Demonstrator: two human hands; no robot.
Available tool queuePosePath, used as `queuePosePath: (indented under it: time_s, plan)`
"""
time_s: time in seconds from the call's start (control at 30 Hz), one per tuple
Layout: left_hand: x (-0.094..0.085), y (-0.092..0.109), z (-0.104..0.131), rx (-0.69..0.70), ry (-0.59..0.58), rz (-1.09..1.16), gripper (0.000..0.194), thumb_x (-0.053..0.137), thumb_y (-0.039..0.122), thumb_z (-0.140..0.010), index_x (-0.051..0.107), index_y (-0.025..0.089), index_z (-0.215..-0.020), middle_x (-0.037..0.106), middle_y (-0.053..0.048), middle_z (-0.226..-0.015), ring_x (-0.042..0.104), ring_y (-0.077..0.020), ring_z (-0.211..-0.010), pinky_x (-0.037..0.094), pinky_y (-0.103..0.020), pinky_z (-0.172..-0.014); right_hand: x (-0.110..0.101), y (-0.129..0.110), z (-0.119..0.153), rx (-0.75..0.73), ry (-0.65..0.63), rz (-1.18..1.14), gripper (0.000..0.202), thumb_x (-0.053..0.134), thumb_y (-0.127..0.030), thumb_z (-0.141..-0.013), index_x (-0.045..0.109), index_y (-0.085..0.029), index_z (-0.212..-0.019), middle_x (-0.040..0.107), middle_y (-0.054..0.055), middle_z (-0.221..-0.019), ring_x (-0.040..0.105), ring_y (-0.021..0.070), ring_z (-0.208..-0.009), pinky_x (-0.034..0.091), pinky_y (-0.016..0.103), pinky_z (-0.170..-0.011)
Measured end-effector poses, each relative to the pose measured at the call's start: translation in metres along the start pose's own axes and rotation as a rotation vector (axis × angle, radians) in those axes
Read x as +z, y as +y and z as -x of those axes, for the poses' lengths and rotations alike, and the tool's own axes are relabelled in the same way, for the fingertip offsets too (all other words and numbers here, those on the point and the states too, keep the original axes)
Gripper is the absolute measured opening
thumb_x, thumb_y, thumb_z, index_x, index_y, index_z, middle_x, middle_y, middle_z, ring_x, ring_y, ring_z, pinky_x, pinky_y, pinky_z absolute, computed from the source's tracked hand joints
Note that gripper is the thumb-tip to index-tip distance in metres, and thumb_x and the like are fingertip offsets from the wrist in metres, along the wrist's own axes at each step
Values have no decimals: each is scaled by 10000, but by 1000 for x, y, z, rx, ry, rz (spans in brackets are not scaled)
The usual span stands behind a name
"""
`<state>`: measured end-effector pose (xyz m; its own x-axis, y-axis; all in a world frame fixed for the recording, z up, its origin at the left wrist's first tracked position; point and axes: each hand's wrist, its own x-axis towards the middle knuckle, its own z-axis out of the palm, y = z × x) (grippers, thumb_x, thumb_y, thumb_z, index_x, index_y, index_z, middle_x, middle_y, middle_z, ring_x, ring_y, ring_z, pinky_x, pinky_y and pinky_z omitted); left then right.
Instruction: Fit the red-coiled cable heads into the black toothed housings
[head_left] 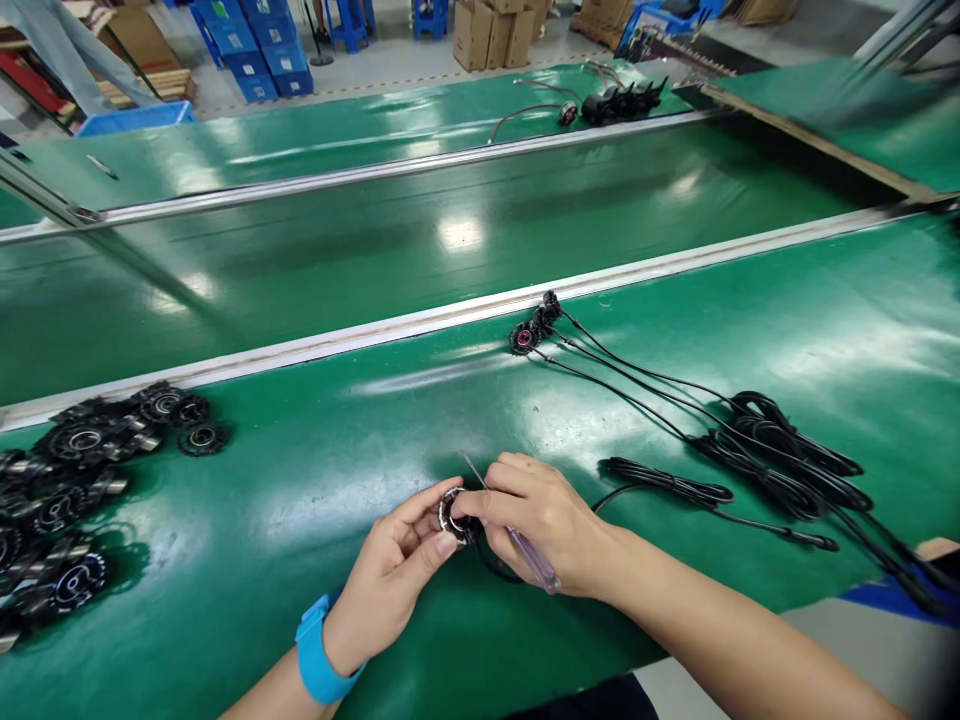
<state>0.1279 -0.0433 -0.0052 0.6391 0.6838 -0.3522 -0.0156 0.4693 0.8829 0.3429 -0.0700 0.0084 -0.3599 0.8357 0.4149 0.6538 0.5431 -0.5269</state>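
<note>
Left hand: The grip [401, 555], a bright blue band [319, 650] at its wrist, pinches a small round black part with a silvery ring [454, 517] between thumb and fingers, above the front of a glossy green desk [300, 490].
Right hand: The grip [551, 520] is curled around a slim screwdriver with a clear, purplish handle [534, 562], fingertips meeting the same part.
Cables: Round black parts on black cords [523, 338] lie near the white rail [405, 328]; bundled black cables [757, 450] rest to the right.
Pile: Black wheel-like parts with metal pieces [82, 440] crowd the left.
Containers: Blue plastic crates [259, 55] stand stacked on the floor beside brown cardboard boxes [491, 35], well apart; a blue plastic bin [139, 118] sits behind the far work surface. Their contents cannot be made out.
</note>
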Motion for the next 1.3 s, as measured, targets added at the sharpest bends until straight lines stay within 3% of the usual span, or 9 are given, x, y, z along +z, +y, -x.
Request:
queuePosePath:
  time_s: [0.1,0.17,0.37,0.57,0.67,1.03,1.3]
  plan:
    - [-1,0,1,15,27,10,476,693,353,-958,589,270,-1415,657,-77,-1337,591,-248,-1227,477,-325,-1053,1,0,1,0,76,40,280,486,-108,-929,703,-217,-1069,488,-13,-704,404,146,-617,360,285,-603]
    - [-1,0,2,15,36,8,475,694,359,-957,589,277,-1413,655,-73,-1340,593,-243,-1219,477,-316,-1048,1,-1,2,-8,100,60,282,491,-106,-924,701,-220,-1074,476,-16,-703,400,143,-611,350,284,-594]
    - [2,0,3,-27,2,-28,466,692,349,-962,578,298,-1411,677,-55,-1301,636,-206,-1122,498,-286,-1006,5,-2,5,29,-12,25,220,504,-126,-928,684,-199,-1031,507,-11,-720,429,154,-634,354,309,-605]
    - [0,1,2,17,44,33,438,682,322,-972,575,317,-1396,631,-44,-1378,586,-214,-1258,473,-268,-1060,0,-4,0,33,287,-47,291,490,-47,-910,683,-173,-1089,535,-8,-705,489,129,-630,414,278,-603]
    - [1,2,2,12,50,50,438,696,312,-963,582,297,-1386,637,-61,-1366,604,-219,-1235,487,-273,-1047,-7,-6,-4,83,335,-40,299,483,-29,-899,684,-175,-1065,564,0,-724,503,128,-629,439,281,-601]
    - [2,5,2,15,59,86,414,731,285,-939,609,315,-1333,678,-48,-1288,656,-191,-1149,533,-238,-982,3,-6,6,-13,162,48,314,524,-91,-897,674,-151,-1166,508,-10,-683,452,152,-624,364,311,-577]
    - [5,1,5,3,185,0,429,775,284,-905,622,315,-1304,714,-22,-1226,674,-172,-1119,559,-225,-944,5,-6,9,92,-41,4,343,526,-131,-932,606,-171,-1263,576,4,-764,473,164,-669,365,322,-633]
